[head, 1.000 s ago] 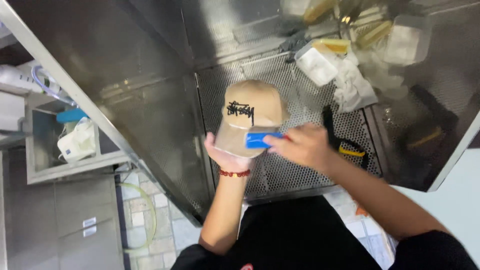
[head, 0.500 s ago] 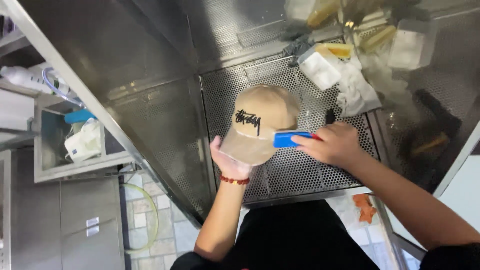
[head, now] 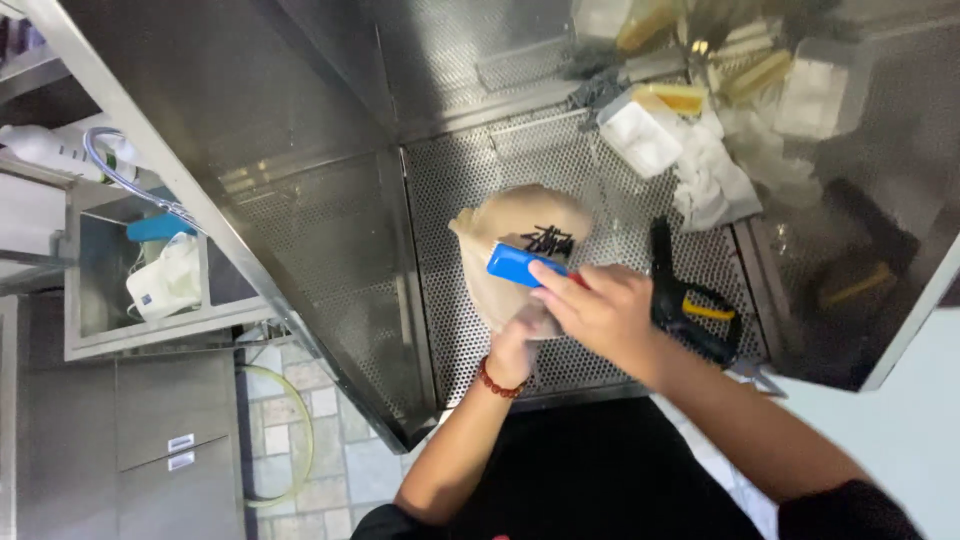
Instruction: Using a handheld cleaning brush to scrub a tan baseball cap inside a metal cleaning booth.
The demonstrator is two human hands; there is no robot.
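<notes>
1. Head view: tan cap (head: 510, 245) with dark embroidered mark, held over perforated steel work surface (head: 470, 330), roughly centre of frame.
2. Left hand (head: 525, 335) under and behind cap, fingers closed on its lower edge; red bead bracelet (head: 497, 383) on wrist.
3. Right hand (head: 600, 310) gripping small blue brush (head: 520, 266), fingers wrapped tight; brush pressed on cap front just below the mark.
4. Black spray gun with yellow trigger (head: 690, 305) lying on the mesh just right of right hand, partly hidden behind it.
5. Pile of white cloths (head: 715, 175) up and right of cap, well apart; white plastic tub (head: 640, 138) beside them, yellow sponge (head: 675, 97) just behind.
6. Far left, outside the station: steel shelf bin (head: 90, 320) with white bottle (head: 165, 280) and blue item (head: 158, 227); coiled hose (head: 120, 170) above.
7. Tiled floor (head: 340, 450) at bottom left, dark clothing at bottom centre.
</notes>
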